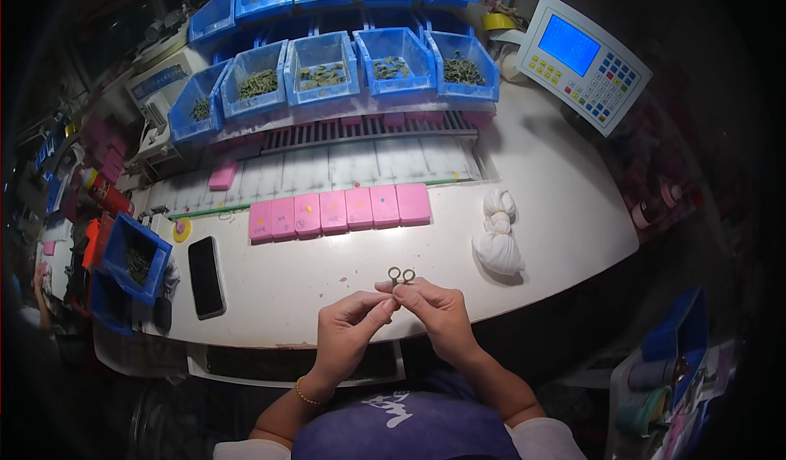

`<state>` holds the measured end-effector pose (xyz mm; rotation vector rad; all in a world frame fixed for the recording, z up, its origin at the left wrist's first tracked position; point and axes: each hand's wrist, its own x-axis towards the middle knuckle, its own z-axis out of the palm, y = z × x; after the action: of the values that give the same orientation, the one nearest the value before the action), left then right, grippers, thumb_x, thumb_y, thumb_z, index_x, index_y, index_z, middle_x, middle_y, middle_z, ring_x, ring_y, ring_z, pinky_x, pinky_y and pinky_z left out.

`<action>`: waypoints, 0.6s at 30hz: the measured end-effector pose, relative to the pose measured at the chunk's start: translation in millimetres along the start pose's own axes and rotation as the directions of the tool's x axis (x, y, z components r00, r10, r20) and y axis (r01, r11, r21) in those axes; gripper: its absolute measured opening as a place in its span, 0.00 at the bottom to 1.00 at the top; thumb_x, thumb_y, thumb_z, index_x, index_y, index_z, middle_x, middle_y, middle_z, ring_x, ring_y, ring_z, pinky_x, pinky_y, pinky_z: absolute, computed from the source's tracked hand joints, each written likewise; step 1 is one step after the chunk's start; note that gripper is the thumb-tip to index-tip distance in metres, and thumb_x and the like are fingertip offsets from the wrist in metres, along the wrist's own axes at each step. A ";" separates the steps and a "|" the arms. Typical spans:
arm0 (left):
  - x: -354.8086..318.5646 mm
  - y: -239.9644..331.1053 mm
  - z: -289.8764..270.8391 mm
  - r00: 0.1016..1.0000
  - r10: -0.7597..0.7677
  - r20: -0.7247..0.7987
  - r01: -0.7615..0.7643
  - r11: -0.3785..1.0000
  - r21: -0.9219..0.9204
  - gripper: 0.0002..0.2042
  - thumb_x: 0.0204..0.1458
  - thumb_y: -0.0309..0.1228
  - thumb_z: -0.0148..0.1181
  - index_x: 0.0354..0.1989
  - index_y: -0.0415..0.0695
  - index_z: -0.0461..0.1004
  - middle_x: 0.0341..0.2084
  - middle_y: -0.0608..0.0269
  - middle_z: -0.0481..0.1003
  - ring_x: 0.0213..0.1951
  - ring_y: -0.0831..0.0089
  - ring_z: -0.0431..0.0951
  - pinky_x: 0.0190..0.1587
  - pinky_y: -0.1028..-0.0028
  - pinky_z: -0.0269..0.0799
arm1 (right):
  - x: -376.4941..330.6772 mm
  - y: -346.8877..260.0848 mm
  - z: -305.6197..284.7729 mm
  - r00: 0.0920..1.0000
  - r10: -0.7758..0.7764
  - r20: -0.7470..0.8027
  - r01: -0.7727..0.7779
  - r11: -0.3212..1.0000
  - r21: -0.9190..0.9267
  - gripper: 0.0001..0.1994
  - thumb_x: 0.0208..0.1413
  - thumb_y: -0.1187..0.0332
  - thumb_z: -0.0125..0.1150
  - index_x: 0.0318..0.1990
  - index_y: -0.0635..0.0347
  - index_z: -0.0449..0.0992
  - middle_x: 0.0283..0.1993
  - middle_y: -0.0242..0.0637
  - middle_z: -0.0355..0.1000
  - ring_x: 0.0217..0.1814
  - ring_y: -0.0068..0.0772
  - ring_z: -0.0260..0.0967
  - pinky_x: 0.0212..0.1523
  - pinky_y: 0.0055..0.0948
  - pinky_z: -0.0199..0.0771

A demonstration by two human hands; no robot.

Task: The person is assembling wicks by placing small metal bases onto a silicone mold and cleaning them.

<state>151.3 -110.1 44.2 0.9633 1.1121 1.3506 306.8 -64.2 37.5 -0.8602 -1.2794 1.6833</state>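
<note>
Upright, small two-looped metal part, loops topmost.

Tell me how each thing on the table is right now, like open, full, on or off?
Small metal part with two rings: pinched by both hands.
Left hand: fingertips closed on the part.
Right hand: fingertips closed on the part.
Blue bins: open, holding small greenish parts.
Control panel: screen lit blue.
Phone: flat, screen dark.
Pink blocks: lined up side by side.
White cloth bundle: tied up.

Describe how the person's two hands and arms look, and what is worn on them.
Both hands, left hand and right hand, are bare, without gloves. The forearms are bare too. A thin beaded bracelet circles the left wrist. Short white sleeves show at the lower edge.
</note>
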 end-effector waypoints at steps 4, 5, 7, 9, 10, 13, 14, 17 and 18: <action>0.2 -2.1 1.3 1.000 -0.006 0.008 0.006 1.000 -0.029 0.09 0.57 0.27 0.61 0.41 0.34 0.80 0.32 0.60 0.80 0.33 0.78 0.75 0.40 0.76 0.71 | -0.3 -2.6 2.9 1.000 0.008 -0.014 -0.007 0.998 0.068 0.11 0.64 0.70 0.55 0.39 0.68 0.82 0.44 0.42 0.77 0.50 0.29 0.73 0.58 0.33 0.68; 0.3 -3.5 1.0 1.000 -0.007 0.012 0.008 0.999 -0.037 0.09 0.57 0.27 0.61 0.41 0.34 0.80 0.32 0.60 0.80 0.33 0.78 0.74 0.40 0.76 0.71 | -0.1 -1.2 3.4 1.000 0.008 -0.014 -0.007 0.998 0.068 0.11 0.64 0.70 0.55 0.39 0.68 0.82 0.44 0.42 0.77 0.50 0.29 0.73 0.58 0.33 0.68; 0.3 -4.9 1.5 1.000 -0.006 0.012 0.006 0.999 -0.033 0.08 0.57 0.26 0.61 0.40 0.34 0.80 0.32 0.60 0.79 0.33 0.78 0.74 0.40 0.76 0.70 | -1.0 2.5 3.3 1.000 -0.019 -0.023 0.020 0.997 0.081 0.10 0.64 0.70 0.56 0.40 0.68 0.82 0.43 0.42 0.77 0.48 0.28 0.73 0.57 0.31 0.68; 0.0 -7.8 2.0 1.000 -0.003 0.011 0.003 1.000 -0.029 0.08 0.58 0.26 0.60 0.40 0.34 0.80 0.32 0.61 0.79 0.33 0.78 0.74 0.40 0.76 0.70 | -3.2 5.2 3.9 0.999 -0.032 -0.034 0.033 0.999 0.036 0.10 0.64 0.71 0.56 0.41 0.68 0.82 0.43 0.41 0.78 0.47 0.27 0.72 0.55 0.30 0.69; 0.0 -10.6 2.4 1.000 0.029 0.008 -0.029 0.999 -0.014 0.07 0.58 0.26 0.60 0.38 0.34 0.79 0.32 0.62 0.78 0.34 0.78 0.74 0.41 0.77 0.70 | -3.9 6.3 4.1 0.998 -0.044 -0.044 0.044 0.999 -0.007 0.10 0.63 0.71 0.56 0.42 0.67 0.82 0.43 0.41 0.78 0.46 0.26 0.71 0.54 0.28 0.69; 1.3 -18.5 2.2 0.995 0.101 -0.005 -0.101 0.994 0.050 0.05 0.57 0.24 0.60 0.35 0.34 0.78 0.30 0.64 0.77 0.34 0.79 0.74 0.40 0.78 0.70 | -3.4 9.6 3.6 0.990 -0.132 -0.045 0.128 0.988 -0.091 0.10 0.63 0.71 0.57 0.44 0.67 0.81 0.44 0.40 0.79 0.46 0.24 0.69 0.52 0.27 0.69; 2.1 -21.2 1.9 0.990 0.143 -0.015 -0.141 0.985 0.100 0.04 0.57 0.23 0.60 0.34 0.34 0.77 0.29 0.64 0.77 0.34 0.80 0.75 0.39 0.79 0.70 | -3.5 10.8 3.9 0.990 -0.133 -0.045 0.129 0.987 -0.091 0.10 0.63 0.71 0.57 0.44 0.67 0.81 0.44 0.40 0.79 0.46 0.24 0.69 0.52 0.27 0.69; 4.5 -29.7 2.5 0.951 0.306 -0.043 -0.286 0.923 0.256 0.02 0.54 0.22 0.60 0.34 0.35 0.76 0.28 0.63 0.76 0.31 0.79 0.73 0.37 0.78 0.69 | -5.2 13.4 5.6 0.985 -0.157 -0.069 0.146 0.979 -0.142 0.08 0.62 0.72 0.58 0.39 0.66 0.82 0.45 0.43 0.78 0.50 0.27 0.73 0.52 0.26 0.70; 5.0 -29.3 3.2 0.951 0.307 -0.041 -0.287 0.923 0.256 0.02 0.54 0.22 0.60 0.34 0.35 0.76 0.28 0.63 0.76 0.31 0.79 0.73 0.37 0.78 0.69 | -5.4 14.7 5.8 0.982 -0.178 -0.061 0.166 0.972 -0.168 0.08 0.62 0.72 0.58 0.41 0.66 0.82 0.45 0.42 0.79 0.50 0.26 0.73 0.52 0.26 0.71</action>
<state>160.8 -105.5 16.2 1.3122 1.2538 1.5285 300.9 -73.3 24.8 -0.8728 -1.4120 1.4126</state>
